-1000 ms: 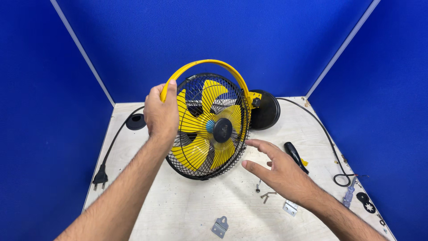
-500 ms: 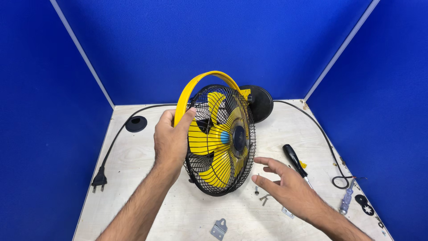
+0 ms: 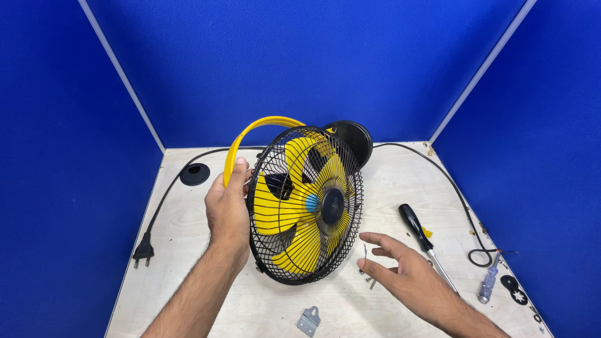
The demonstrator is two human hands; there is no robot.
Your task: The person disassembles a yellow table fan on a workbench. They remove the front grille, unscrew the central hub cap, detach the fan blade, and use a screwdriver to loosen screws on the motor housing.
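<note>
On table, centre: yellow-bladed fan in black wire cage, stood upright, tilted slightly.
Left hand: closed round yellow handle at cage's left rim.
Right hand: spread flat, nothing held, hovered just right of cage, near loose screws.
Right side: black-handled screwdriver, small tester screwdriver.
Front edge: metal bracket.
Left side: black cord and plug.

The fan is seen with yellow blades, a black wire grille, a blue hub and a yellow handle. A black cord and plug are laid on the pale wood-grain counter. The screwdriver is black-handled; the walls are solid blue
</note>
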